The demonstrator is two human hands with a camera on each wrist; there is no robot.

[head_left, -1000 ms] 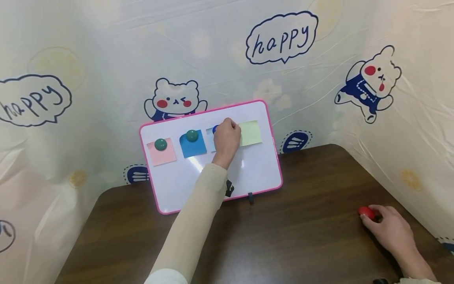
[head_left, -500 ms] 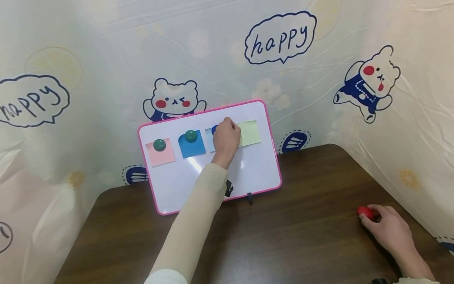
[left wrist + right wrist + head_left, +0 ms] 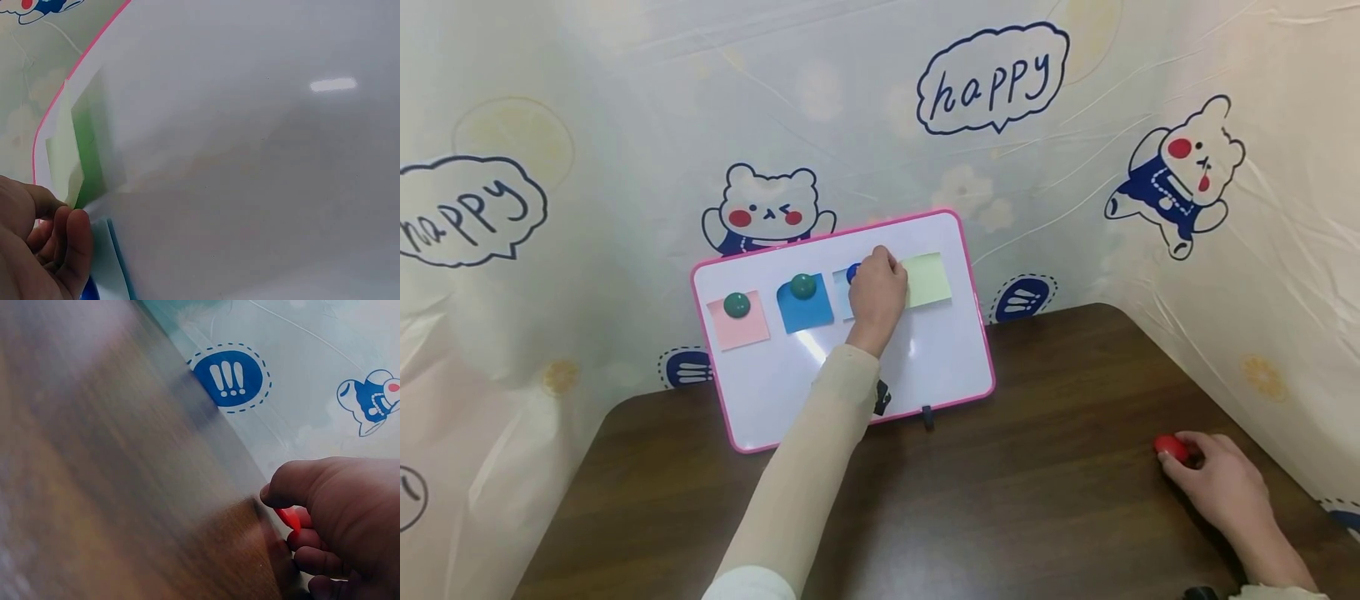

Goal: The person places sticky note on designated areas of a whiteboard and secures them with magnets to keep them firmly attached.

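My left hand (image 3: 877, 296) pinches the left edge of a pale green sticky note (image 3: 929, 281) against the whiteboard (image 3: 940, 358). In the left wrist view the green note (image 3: 65, 153) stands out from the board at an angle, its edge between thumb and fingertips. Just left of that hand, a light blue note (image 3: 842, 304) with a dark blue magnet (image 3: 853, 273) is partly covered by it. Over on the right, my right hand (image 3: 1223, 483) holds a red magnet (image 3: 1171, 448) between thumb and fingers, low over the table. The red magnet (image 3: 289, 519) is mostly hidden in the right wrist view.
Green round magnets pin a pink note (image 3: 741, 329) and a blue note (image 3: 807, 312) on the board's left. The pink-framed board leans on a dark wooden table (image 3: 1015, 492), with a black stand foot (image 3: 928, 417) below. A printed curtain (image 3: 880, 142) hangs behind.
Both hands keep their holds and stay nearly still. The head view has shifted very slightly.
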